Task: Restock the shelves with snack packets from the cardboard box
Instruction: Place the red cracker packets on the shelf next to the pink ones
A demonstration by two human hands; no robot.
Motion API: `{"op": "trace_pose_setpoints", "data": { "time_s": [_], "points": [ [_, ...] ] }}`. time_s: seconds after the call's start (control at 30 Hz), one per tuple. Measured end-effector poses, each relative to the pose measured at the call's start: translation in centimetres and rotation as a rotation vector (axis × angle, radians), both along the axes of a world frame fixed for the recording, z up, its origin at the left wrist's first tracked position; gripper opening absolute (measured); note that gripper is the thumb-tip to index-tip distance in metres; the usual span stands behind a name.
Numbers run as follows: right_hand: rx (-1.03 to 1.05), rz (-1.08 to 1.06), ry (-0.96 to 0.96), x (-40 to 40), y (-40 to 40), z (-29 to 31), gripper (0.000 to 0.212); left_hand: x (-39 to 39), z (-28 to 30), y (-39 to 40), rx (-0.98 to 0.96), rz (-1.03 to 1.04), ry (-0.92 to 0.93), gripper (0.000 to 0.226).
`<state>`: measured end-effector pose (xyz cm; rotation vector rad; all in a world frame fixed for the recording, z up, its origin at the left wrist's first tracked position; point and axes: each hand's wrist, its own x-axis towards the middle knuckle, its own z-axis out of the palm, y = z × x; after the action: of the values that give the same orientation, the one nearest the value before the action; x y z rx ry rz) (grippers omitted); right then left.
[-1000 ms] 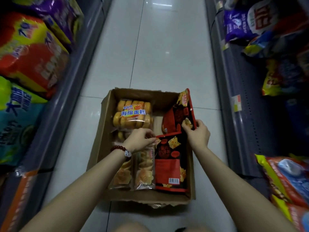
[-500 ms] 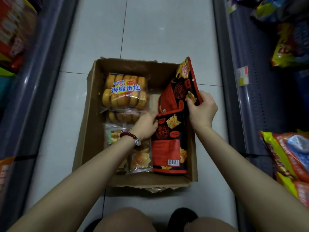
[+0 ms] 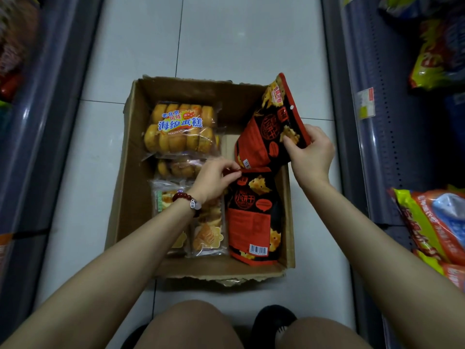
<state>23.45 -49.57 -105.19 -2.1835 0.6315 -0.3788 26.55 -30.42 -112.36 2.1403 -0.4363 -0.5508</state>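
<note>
An open cardboard box sits on the aisle floor below me. My right hand grips a red-and-black biscuit packet, tilted up over the box's far right corner. My left hand, with a bead bracelet on its wrist, pinches the top edge of a second red-and-black biscuit packet lying flat along the right side of the box. On the left side lie a clear pack of yellow sponge cakes, another cake pack beneath it, and clear pastry packs nearer me.
Grey shelf units line both sides of the narrow aisle. The right shelf carries a price tag, with bright snack bags beside my right arm and more above. The left shelving holds blurred packets. My knees and a black shoe are below the box.
My right hand has lifted its red-and-black packet higher out of the box. My left hand has shifted right onto the top edge of the flat packet. The view has tilted further down.
</note>
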Motion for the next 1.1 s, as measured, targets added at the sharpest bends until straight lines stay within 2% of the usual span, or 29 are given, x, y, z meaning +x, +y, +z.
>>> {"op": "trace_pose_setpoints", "data": {
  "time_s": [0.1,0.23,0.4,0.5,0.67,0.8,0.9,1.0,1.1],
  "points": [
    [0.041,-0.004,0.012,0.0,-0.2,-0.1,0.019,0.2,1.2,-0.6,-0.209,0.036,0.12,0.01],
    [0.103,-0.004,0.022,0.1,-0.5,-0.2,0.017,-0.1,1.9,-1.1,-0.347,0.049,0.302,0.015],
    [0.206,0.017,-0.006,-0.1,-0.6,0.2,0.016,-0.2,1.9,-0.9,-0.415,0.064,0.405,0.068],
    [0.214,0.003,-0.018,-0.2,-0.8,0.7,0.016,0.0,2.0,-1.1,-0.463,0.112,0.556,0.085],
    [0.366,0.005,-0.054,-0.3,-1.1,1.2,0.015,0.7,1.7,0.6,-0.478,0.055,0.691,0.068],
    [0.555,-0.01,-0.116,0.0,-0.8,2.2,0.017,1.2,1.2,2.3,-0.443,-0.022,0.833,0.083],
    [0.772,-0.067,-0.184,0.7,-0.6,2.8,0.013,1.2,1.3,3.0,-0.378,-0.044,0.875,0.061],
    [1.007,-0.14,-0.234,1.4,-0.4,3.1,0.01,1.1,1.5,3.5,-0.301,-0.056,0.826,0.062],
    [1.073,-0.156,-0.254,1.8,-0.4,3.2,0.008,0.8,2.1,3.8,-0.33,0.015,0.807,0.035]
  ]
}}
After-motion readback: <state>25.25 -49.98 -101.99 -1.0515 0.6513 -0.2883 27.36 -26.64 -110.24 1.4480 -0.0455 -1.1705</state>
